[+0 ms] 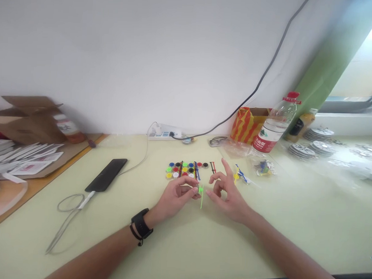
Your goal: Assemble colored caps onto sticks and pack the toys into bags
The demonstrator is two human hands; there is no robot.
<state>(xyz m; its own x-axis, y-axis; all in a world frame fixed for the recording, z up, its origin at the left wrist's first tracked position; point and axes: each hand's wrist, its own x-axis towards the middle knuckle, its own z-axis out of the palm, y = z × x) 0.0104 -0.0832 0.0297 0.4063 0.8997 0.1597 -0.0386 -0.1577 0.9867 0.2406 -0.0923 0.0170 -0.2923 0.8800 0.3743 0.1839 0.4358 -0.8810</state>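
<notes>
Between the thumb and fingers of my left hand [179, 194] is a small bright green spinner-like piece [201, 197] with a round hub and a thin blade standing on edge. My right hand [228, 192] is just to its right, index finger raised and the others curled apart, with nothing visible in it. Beyond my hands lie rows of small coloured discs [169, 170] in several colours, with thin strips [197, 171] laid among them. A red and a dark strip [213, 167] lie apart from these. Yellow and blue spinner-like pieces [240, 174] lie past my right hand.
A black phone [106, 175] with a cable is at left, near cardboard boxes [29, 118] and papers. Along the wall are a power strip [163, 133], a striped bag [242, 125] and a large water bottle [274, 127]. Stacked discs [301, 151] and a plastic packet [263, 166] are at right.
</notes>
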